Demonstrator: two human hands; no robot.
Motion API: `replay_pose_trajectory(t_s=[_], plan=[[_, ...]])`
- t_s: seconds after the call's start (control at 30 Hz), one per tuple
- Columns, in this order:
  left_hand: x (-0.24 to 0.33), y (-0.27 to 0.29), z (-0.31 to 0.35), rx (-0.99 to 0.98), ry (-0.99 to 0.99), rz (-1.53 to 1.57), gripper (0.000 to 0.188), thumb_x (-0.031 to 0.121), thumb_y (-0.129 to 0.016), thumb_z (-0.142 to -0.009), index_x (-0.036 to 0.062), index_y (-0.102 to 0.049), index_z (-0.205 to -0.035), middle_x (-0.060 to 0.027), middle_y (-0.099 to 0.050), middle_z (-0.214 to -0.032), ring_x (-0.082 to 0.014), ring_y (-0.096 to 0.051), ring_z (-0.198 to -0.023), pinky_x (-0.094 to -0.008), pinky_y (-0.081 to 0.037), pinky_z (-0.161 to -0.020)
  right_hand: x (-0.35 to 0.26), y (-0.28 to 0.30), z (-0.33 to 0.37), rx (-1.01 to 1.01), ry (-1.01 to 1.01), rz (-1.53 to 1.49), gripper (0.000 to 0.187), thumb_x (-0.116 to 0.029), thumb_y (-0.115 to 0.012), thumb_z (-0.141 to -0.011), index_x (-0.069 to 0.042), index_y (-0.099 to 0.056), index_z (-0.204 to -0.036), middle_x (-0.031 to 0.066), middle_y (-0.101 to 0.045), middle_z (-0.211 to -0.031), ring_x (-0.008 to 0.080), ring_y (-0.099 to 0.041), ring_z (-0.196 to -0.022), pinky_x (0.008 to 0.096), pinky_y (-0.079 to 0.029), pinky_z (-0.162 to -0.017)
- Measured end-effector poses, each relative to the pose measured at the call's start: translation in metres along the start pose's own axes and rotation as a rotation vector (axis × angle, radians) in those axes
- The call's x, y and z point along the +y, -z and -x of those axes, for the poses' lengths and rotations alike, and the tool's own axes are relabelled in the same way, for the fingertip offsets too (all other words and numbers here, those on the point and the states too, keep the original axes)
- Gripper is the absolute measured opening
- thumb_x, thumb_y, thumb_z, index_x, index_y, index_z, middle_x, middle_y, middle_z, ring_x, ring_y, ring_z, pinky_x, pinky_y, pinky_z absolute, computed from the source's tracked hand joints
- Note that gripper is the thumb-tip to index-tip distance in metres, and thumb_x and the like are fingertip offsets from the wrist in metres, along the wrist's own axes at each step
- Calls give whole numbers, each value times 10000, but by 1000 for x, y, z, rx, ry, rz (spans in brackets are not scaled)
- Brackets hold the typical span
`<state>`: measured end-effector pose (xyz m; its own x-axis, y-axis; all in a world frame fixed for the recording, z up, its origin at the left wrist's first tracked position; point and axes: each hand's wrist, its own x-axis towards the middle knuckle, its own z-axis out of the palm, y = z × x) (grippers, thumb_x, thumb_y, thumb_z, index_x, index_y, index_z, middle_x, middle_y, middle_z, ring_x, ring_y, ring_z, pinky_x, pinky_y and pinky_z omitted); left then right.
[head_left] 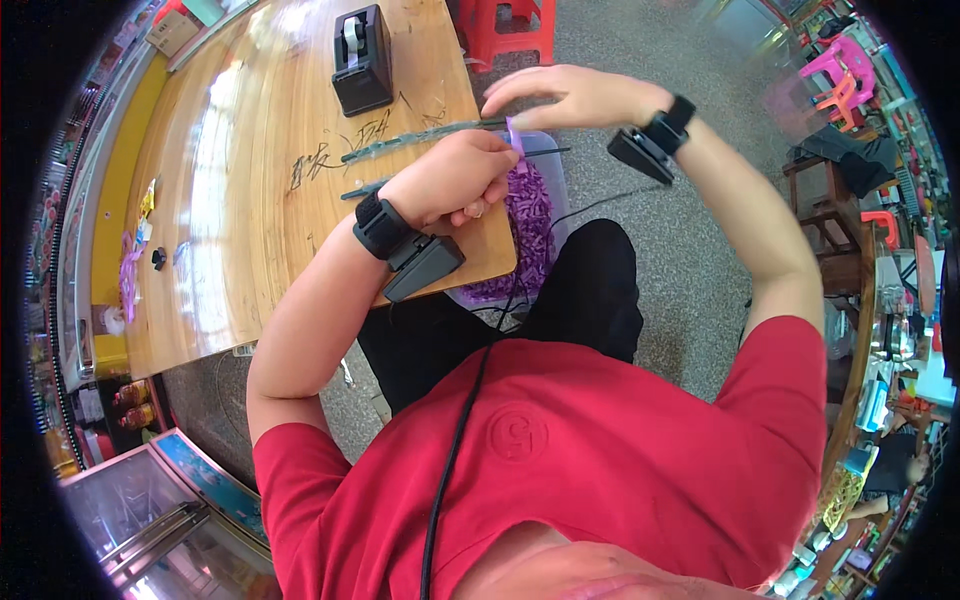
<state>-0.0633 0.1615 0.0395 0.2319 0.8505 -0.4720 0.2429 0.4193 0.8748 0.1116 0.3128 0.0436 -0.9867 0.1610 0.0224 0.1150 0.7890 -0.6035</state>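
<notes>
My left hand (455, 180) is closed at the table's right edge, its fingertips pinching a thin dark rod (560, 151) whose end sticks out to the right. A short purple strip (516, 138) stands at those fingertips. Just above, my right hand (575, 97) hangs with curved fingers apart, its thumb close to the strip's upper end; it appears to hold nothing. A second thin dark rod (425, 137), partly covered in clear film, lies on the wooden table beyond my left hand. Beneath the hands, a translucent bin (557, 175) holds many small purple pieces (530, 215).
A black tape dispenser (363, 65) stands on the wooden table (270, 120) at the far side. A red plastic stool (510, 35) is beyond the table's corner. Black cable (462, 420) runs down my front. Crowded shelves (890, 420) line the right.
</notes>
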Motion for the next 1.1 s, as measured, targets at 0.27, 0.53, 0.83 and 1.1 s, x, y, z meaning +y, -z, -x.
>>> replay_pose_trajectory(t_s=[0.27,0.53,0.83,1.1], plan=[[1,0,-1,1,5,5,221,207,-480,-1012,16,-567,-1082,14,-483,-602,-49,-389,-383,-204,-292,-320,38,-97,58,592,-417,-1232,505,-422,-413,-1017,-22,-563,-1286,141,-606,-1267,256,-588,-1142,420,-465,-975],[1,-2,-1,9,3,28,223,198,-475,-1013,13,-567,-1098,14,-482,-597,-49,-388,-376,-205,-288,-317,23,-108,42,502,-260,-1497,446,-414,-487,-1002,-15,-608,-1157,108,-645,-1128,238,-620,-1032,395,-492,-918],[2,-2,1,14,12,1,231,204,-471,-1015,17,-568,-1111,21,-480,-588,-46,-391,-373,-204,-293,-315,33,-118,26,502,-304,-1540,176,-219,-605,-959,-68,-632,-1045,45,-666,-1005,160,-637,-898,331,-512,-829],[2,-2,0,-8,-4,9,228,199,-469,-1016,18,-570,-1111,27,-472,-585,-44,-389,-374,-204,-298,-317,68,-132,11,222,-125,-1760,322,-237,-517,-986,-65,-581,-1250,80,-653,-1156,226,-633,-1031,421,-494,-912]])
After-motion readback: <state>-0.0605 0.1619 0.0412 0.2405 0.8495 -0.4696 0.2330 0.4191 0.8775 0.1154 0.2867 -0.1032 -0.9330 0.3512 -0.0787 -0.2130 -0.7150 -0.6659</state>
